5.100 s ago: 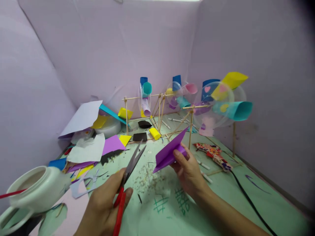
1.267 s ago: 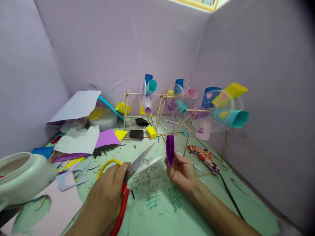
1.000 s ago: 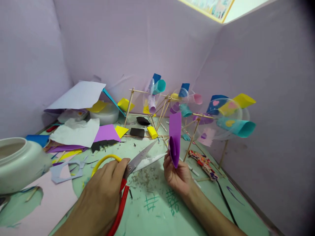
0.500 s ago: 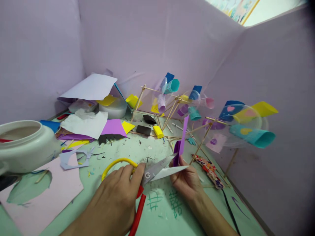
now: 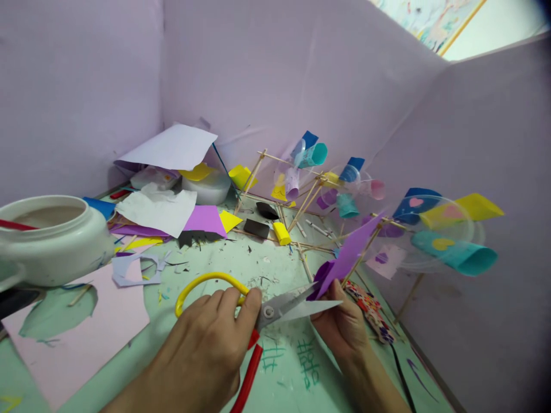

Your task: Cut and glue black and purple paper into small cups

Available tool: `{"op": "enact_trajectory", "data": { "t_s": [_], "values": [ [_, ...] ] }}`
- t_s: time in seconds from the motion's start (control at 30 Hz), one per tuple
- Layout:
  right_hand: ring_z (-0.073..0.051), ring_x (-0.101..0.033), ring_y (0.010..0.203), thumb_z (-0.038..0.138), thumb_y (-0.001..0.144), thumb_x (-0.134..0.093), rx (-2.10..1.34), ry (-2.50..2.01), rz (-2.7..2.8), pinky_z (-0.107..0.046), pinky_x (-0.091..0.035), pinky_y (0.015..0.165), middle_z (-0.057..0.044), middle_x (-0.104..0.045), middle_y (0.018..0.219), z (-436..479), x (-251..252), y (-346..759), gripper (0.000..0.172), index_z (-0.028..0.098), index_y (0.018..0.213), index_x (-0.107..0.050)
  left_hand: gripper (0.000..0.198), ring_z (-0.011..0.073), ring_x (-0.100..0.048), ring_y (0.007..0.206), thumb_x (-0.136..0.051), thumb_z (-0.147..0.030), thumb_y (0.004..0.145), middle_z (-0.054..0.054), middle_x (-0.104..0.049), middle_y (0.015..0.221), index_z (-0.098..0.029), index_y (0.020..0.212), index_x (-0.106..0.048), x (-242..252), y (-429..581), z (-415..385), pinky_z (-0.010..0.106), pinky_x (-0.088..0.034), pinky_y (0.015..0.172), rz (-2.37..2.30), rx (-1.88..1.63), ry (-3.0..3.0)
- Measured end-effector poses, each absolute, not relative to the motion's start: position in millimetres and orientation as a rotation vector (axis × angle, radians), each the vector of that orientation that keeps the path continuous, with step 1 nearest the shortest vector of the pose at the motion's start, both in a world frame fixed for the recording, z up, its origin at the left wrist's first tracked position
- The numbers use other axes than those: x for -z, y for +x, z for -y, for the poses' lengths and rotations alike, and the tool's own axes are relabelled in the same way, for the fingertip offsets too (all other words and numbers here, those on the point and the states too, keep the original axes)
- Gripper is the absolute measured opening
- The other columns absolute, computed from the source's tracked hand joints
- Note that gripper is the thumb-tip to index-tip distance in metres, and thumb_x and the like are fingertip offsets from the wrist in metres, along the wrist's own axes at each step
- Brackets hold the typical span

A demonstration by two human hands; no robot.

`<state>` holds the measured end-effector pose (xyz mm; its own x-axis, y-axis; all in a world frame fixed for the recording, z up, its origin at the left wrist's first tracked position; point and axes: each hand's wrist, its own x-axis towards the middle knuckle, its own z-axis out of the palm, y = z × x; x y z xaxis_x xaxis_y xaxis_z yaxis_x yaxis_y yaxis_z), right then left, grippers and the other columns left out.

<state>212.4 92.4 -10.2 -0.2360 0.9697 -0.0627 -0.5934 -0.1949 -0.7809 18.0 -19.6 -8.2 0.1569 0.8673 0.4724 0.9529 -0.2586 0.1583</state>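
My left hand (image 5: 210, 338) is wrapped round a pair of scissors (image 5: 269, 311) with one yellow and one red handle. The blades are spread and point right, toward a piece of purple paper (image 5: 348, 251). That paper is folded, with a darker purple part low on its left, where the upper blade meets it. Holding the paper by its lower end is my right hand (image 5: 344, 327), fingers closed and partly hidden behind the blades and paper. Below the blades, green pen marks (image 5: 309, 367) show on the table.
Stick frames with plastic discs and coloured paper blades (image 5: 458, 252) stand at the right and back. A white pot (image 5: 55, 246), a pink cut sheet (image 5: 116, 327) and paper scraps (image 5: 202, 221) lie left. A patterned glue gun-like object (image 5: 372, 312) lies behind my right hand.
The purple paper has turned from nearly edge-on to show more of its face, tilting right. Both hands and the scissors sit slightly further right, and the whole view has shifted a little.
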Motion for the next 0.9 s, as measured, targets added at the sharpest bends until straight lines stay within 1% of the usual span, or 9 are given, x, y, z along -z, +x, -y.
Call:
{"op": "enact_trajectory", "data": {
  "t_s": [0.07, 0.13, 0.23, 0.33, 0.43, 0.5, 0.6, 0.73, 0.9],
  "values": [
    [-0.008, -0.066, 0.058, 0.026, 0.054, -0.081, -1.681, -0.696, 0.777, -0.012, -0.054, 0.053, 0.004, -0.072, 0.068, -90, 8, 210, 0.019, 0.022, 0.067, -0.068, 0.048, 0.0202, -0.051, 0.069, -0.032, -0.005, 0.076, 0.007, -0.054, 0.078, -0.019, 0.120, -0.045, 6, 18, 21, 0.037, -0.047, 0.062, 1.794, 0.700, -2.238],
    [-0.009, -0.064, 0.053, 0.025, 0.054, -0.082, -1.661, -0.714, 0.798, -0.013, -0.053, 0.047, 0.003, -0.072, 0.066, -90, 7, 209, 0.019, 0.022, 0.067, -0.068, 0.049, 0.0196, -0.051, 0.067, -0.032, -0.004, 0.074, 0.006, -0.054, 0.075, -0.018, 0.119, -0.047, 4, 18, 21, 0.036, -0.048, 0.062, 1.794, 0.683, -2.246],
    [-0.009, -0.060, 0.045, 0.029, 0.055, -0.081, -1.641, -0.732, 0.884, -0.015, -0.050, 0.040, 0.002, -0.070, 0.062, -91, 10, 210, 0.020, 0.021, 0.066, -0.066, 0.051, 0.0184, -0.050, 0.066, -0.032, -0.002, 0.072, 0.005, -0.053, 0.073, -0.018, 0.118, -0.049, 4, 17, 21, 0.035, -0.048, 0.062, 1.824, 0.689, -2.237],
    [-0.005, -0.053, 0.038, 0.029, 0.055, -0.081, -1.624, -0.726, 0.940, -0.012, -0.049, 0.040, 0.005, -0.065, 0.054, -93, 15, 214, 0.022, 0.019, 0.058, -0.061, 0.052, 0.0188, -0.051, 0.067, -0.032, -0.002, 0.073, 0.005, -0.053, 0.074, -0.019, 0.119, -0.048, 4, 17, 21, 0.036, -0.047, 0.063, 1.839, 0.699, -2.222],
    [-0.003, -0.050, 0.037, 0.028, 0.057, -0.080, -1.597, -0.711, 0.962, -0.010, -0.048, 0.040, 0.008, -0.060, 0.049, -94, 19, 217, 0.022, 0.019, 0.058, -0.059, 0.049, 0.0189, -0.051, 0.067, -0.032, -0.003, 0.075, 0.005, -0.053, 0.075, -0.018, 0.119, -0.048, 5, 17, 21, 0.036, -0.047, 0.061, 1.825, 0.681, -2.242],
    [-0.003, -0.051, 0.038, 0.027, 0.057, -0.080, -1.584, -0.692, 0.959, -0.009, -0.049, 0.041, 0.008, -0.059, 0.048, -93, 19, 217, 0.021, 0.020, 0.058, -0.061, 0.048, 0.0192, -0.051, 0.066, -0.032, -0.003, 0.076, 0.006, -0.053, 0.076, -0.016, 0.119, -0.047, 4, 16, 21, 0.036, -0.047, 0.060, 1.815, 0.662, -2.257],
    [-0.004, -0.056, 0.041, 0.026, 0.055, -0.082, -1.570, -0.693, 0.917, -0.011, -0.052, 0.044, 0.007, -0.064, 0.054, -91, 15, 214, 0.020, 0.020, 0.059, -0.063, 0.046, 0.0204, -0.052, 0.068, -0.033, -0.003, 0.077, 0.006, -0.053, 0.077, -0.014, 0.120, -0.046, 2, 14, 20, 0.037, -0.047, 0.060, 1.797, 0.608, -2.279],
    [-0.006, -0.060, 0.043, 0.024, 0.051, -0.084, -1.573, -0.731, 0.841, -0.012, -0.054, 0.044, 0.004, -0.068, 0.057, -88, 9, 210, 0.020, 0.019, 0.061, -0.067, 0.044, 0.0220, -0.054, 0.071, -0.035, -0.005, 0.078, 0.007, -0.055, 0.081, -0.016, 0.120, -0.046, 2, 13, 18, 0.039, -0.047, 0.061, 1.811, 0.550, -2.318],
    [-0.008, -0.062, 0.044, 0.026, 0.051, -0.084, -1.607, -0.710, 0.839, -0.014, -0.056, 0.047, 0.003, -0.067, 0.053, -86, 5, 209, 0.020, 0.018, 0.059, -0.067, 0.045, 0.0214, -0.056, 0.077, -0.035, -0.007, 0.079, 0.008, -0.058, 0.089, -0.019, 0.121, -0.043, 4, 11, 16, 0.037, -0.048, 0.066, 1.903, 0.701, -2.449]
  ]
}}
